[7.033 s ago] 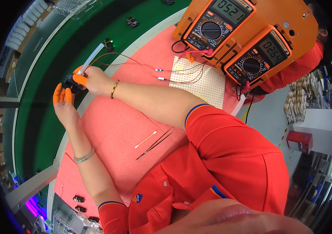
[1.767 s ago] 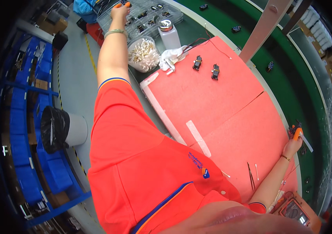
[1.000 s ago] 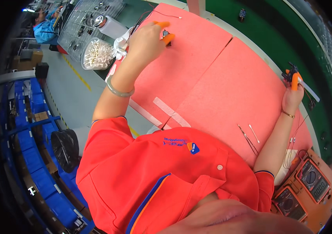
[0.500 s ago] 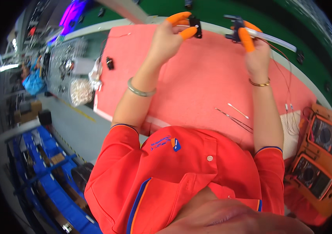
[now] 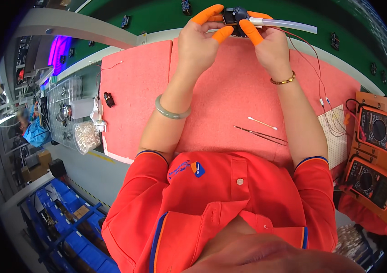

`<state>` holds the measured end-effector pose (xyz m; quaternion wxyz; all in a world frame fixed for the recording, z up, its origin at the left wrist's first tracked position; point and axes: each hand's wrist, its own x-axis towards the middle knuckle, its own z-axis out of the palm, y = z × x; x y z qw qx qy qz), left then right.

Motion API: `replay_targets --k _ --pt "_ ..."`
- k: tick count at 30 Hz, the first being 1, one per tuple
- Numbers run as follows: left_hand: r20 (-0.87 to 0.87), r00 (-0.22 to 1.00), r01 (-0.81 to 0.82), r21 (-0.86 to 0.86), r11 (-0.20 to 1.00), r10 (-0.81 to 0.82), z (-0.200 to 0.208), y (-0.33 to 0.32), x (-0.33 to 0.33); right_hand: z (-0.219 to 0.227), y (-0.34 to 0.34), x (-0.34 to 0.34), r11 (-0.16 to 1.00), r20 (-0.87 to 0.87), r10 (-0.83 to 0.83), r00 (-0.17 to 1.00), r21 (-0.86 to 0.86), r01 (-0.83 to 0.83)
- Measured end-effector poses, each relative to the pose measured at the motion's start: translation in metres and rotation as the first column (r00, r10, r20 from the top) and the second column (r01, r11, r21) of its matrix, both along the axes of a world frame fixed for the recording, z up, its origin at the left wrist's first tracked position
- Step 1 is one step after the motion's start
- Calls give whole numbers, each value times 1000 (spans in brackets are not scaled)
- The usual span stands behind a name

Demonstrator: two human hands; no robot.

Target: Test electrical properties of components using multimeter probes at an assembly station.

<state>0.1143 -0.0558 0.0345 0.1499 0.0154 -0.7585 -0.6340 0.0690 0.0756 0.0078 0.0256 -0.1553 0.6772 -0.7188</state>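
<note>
Beyond the far edge of the pink mat (image 5: 230,91), my two hands meet, orange covers on their fingertips. My left hand (image 5: 198,45) is closed, pinching a small black part (image 5: 229,19) between thumb and fingers. Against it, my right hand (image 5: 270,48) grips a dark blue fixture (image 5: 240,13) with a clear tube (image 5: 293,24) sticking out to the right. Thin red wires (image 5: 312,48) trail from there down toward the right side. Where the part and the fixture touch is too small to make out.
Tweezers (image 5: 259,135) and a cotton swab (image 5: 262,123) lie near me on the mat. Two orange multimeters (image 5: 379,129) stand at right. Another black part (image 5: 108,99) sits at left, near a tub of swabs (image 5: 87,137). Several small parts ride the green belt (image 5: 289,11) beyond.
My hands, apart before, have come together, the right one moving left. The black part now meets the dark blue fixture. The head view has shifted a little.
</note>
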Motion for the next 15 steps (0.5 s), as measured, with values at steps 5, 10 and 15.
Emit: replay_targets --k 5,10,15 --pt "-25 999 33 218 975 -28 -2 6 -4 -4 3 -4 995 35 39 999 -89 -36" --pt "21 999 37 195 980 -42 2 7 -1 -12 5 -7 978 45 61 997 -203 -51" --pt "43 999 24 180 983 -32 1 8 -1 -13 4 -6 971 58 84 995 -231 -69"
